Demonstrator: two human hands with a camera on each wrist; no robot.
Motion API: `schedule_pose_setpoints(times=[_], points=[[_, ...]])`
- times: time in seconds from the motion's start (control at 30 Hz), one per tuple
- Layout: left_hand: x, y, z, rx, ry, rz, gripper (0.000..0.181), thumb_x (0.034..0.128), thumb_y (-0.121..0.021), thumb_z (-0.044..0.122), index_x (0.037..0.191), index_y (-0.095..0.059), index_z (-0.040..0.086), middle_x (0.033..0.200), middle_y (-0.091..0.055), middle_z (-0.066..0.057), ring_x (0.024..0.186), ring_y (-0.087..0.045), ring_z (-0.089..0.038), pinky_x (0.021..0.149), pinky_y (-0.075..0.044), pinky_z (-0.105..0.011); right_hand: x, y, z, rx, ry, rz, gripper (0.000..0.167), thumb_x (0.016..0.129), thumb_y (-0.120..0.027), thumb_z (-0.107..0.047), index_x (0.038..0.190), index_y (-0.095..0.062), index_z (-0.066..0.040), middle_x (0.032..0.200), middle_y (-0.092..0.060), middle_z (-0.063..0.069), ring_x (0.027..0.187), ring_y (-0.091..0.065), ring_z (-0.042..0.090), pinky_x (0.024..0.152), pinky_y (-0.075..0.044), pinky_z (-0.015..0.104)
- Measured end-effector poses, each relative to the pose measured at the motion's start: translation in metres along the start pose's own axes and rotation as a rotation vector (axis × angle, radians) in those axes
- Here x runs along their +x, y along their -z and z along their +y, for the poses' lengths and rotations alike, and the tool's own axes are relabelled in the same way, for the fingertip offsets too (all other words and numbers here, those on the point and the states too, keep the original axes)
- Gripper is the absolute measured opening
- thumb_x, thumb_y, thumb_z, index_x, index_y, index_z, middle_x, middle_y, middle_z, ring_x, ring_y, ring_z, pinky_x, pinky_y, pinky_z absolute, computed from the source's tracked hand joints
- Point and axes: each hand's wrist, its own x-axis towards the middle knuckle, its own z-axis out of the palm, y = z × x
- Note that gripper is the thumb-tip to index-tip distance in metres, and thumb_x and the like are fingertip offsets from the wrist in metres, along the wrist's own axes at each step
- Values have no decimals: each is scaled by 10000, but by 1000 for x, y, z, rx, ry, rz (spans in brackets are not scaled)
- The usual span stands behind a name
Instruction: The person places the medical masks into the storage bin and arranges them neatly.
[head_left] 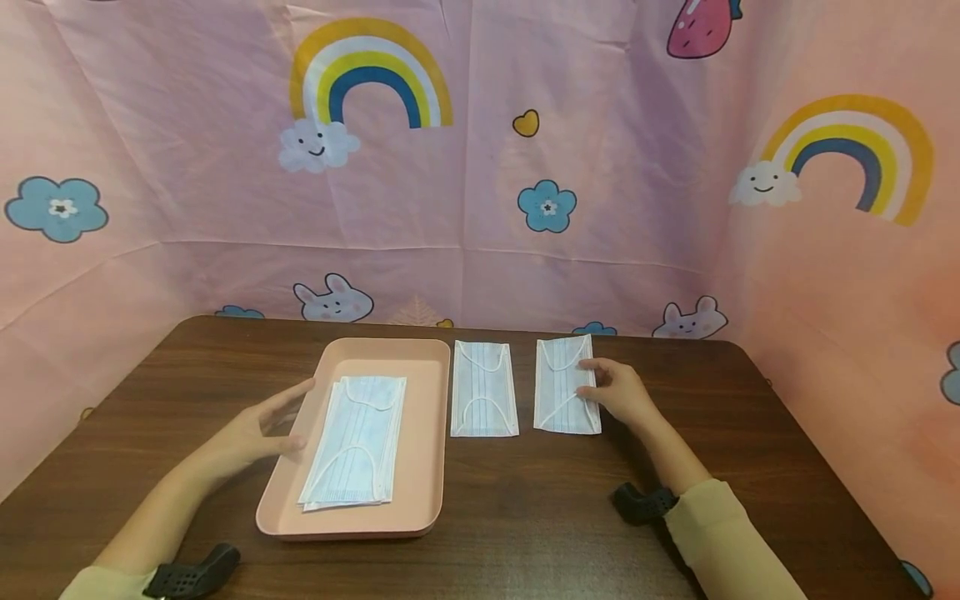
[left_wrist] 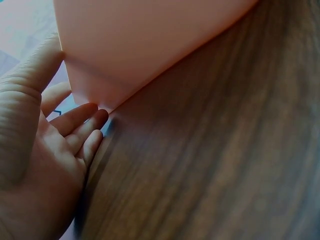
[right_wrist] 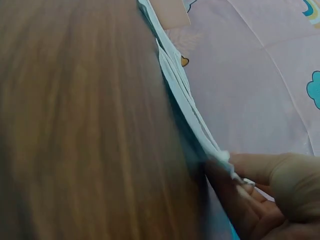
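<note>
At the left, a pink tray point(head_left: 429, 500) holds a small pile of pale blue face masks point(head_left: 360, 442) with white ear loops. My left hand point(head_left: 258, 429) rests against the tray's left side, its thumb and fingers spread and fairly straight. The left wrist view has the thumb at the tray's rim and the fingertips by its outer wall point(left_wrist: 120, 45). Right of the tray lies a single face mask point(head_left: 483, 392). My right hand point(head_left: 618, 392) pinches the right edge of another face mask point(head_left: 557, 392); the right wrist view shows that edge point(right_wrist: 187, 107) slightly raised between thumb and fingers.
Everything lies on a dark brown wooden table point(head_left: 525, 517). Behind it and along both sides hangs a pink cloth point(head_left: 480, 167) printed with rainbows, flowers and rabbits. A black band point(head_left: 193, 573) sits on the left wrist and another black band point(head_left: 643, 503) on the right.
</note>
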Motion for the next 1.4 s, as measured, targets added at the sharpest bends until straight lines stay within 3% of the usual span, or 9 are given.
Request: schedule_pose_setpoints(times=[0.17,0.27,0.5,0.73,0.97,1.2,1.4], points=[[0,-1,-1,-3,4,-5,778,854,-691,49,1497,-255,16,1493,-249,-295,1171,-386,66,848,-445,-238,-3,2,2,61,-18,3,458,830,-730,-31,1265,-592,8,1262,-561,230,1127,-505,354,894,-447,471],[0,-1,0,-4,2,-7,777,854,-690,52,1497,-255,16,1496,-245,-292,1166,-386,73,848,-444,-237,-5,1,3,126,-14,-22,469,846,-693,16,1295,-557,33,1346,-496,248,1206,-458,354,914,-448,457],[0,0,0,23,-35,-3,765,851,-685,39,1486,-262,-11,1477,-268,-311,1169,-410,43,860,-426,-211,-8,-3,5,328,-16,-67,499,870,-632,71,1347,-487,67,1442,-367,269,1105,-525,343,766,-503,255],[1,0,-1,11,-1,-9,781,852,-690,57,1492,-249,-6,1493,-254,-290,1147,-389,88,854,-434,-224,-12,-7,2,437,-42,-12,523,869,-631,67,1368,-478,36,1462,-374,200,1210,-445,313,825,-459,190],[1,-1,0,29,-12,-5,773,852,-689,52,1491,-257,-2,1482,-271,-300,1239,-417,-120,859,-427,-216,-14,-11,-3,488,-40,58,550,869,-631,70,1389,-456,24,1448,-420,139,1244,-423,267,861,-449,190],[1,0,-3,3,-16,-10,772,856,-683,42,1496,-252,7,1484,-253,-308,1138,-391,122,854,-433,-215,-21,-18,-15,604,-32,85,553,868,-623,94,1389,-453,20,1428,-430,147,1001,-555,181,813,-477,197],[1,1,-1,11,-4,-14,775,861,-680,56,1499,-243,12,1482,-259,-307,1134,-374,127,856,-423,-208,-24,-28,-27,689,-33,69,553,860,-612,120,1382,-460,21,1420,-434,148,1122,-502,229,840,-479,224]])
